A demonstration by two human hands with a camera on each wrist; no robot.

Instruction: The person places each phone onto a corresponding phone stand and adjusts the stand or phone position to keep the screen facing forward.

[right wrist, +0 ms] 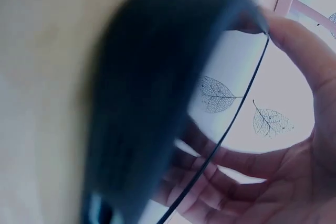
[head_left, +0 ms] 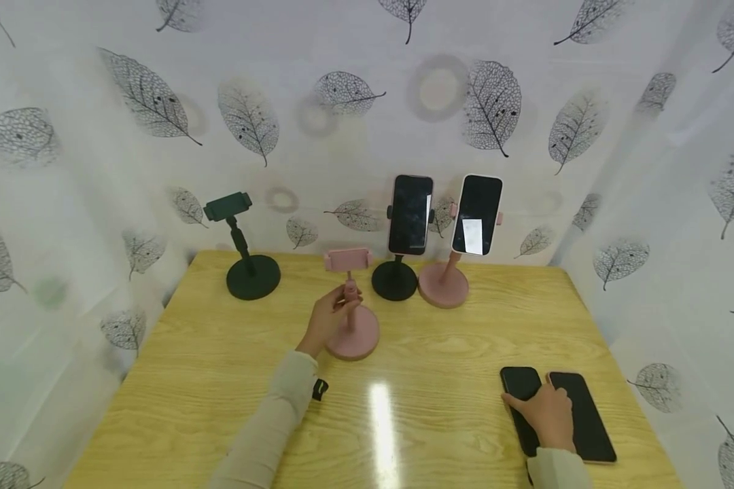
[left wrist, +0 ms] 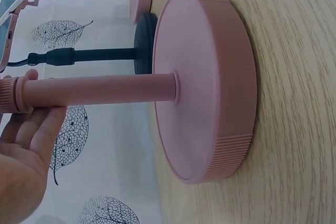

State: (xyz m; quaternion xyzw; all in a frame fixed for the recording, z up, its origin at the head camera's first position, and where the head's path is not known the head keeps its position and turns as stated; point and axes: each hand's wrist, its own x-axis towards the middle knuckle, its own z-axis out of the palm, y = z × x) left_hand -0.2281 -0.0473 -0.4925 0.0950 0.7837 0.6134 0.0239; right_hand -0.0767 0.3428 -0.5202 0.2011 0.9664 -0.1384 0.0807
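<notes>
My left hand (head_left: pixel 331 316) grips the upright stem of a pink phone stand (head_left: pixel 353 339); its holder on top carries no phone. In the left wrist view, my left fingers (left wrist: pixel 44 135) lie around the stem just below a ribbed collar, and the round base rests on the table. At the right, my right hand (head_left: pixel 547 413) spans a black phone (head_left: pixel 520 384), thumb at its left edge and fingers at its right. Beside it lies a second dark phone (head_left: pixel 587 421), partly hidden by the hand. The right wrist view shows a blurred dark shape close up.
A black stand (head_left: pixel 394 282) and another pink stand (head_left: pixel 443 288) at the back each hold a phone upright. A dark green stand (head_left: pixel 253 278) without a phone is at the back left. Leaf-patterned curtains (head_left: pixel 367 149) border the wooden table (head_left: pixel 452 380).
</notes>
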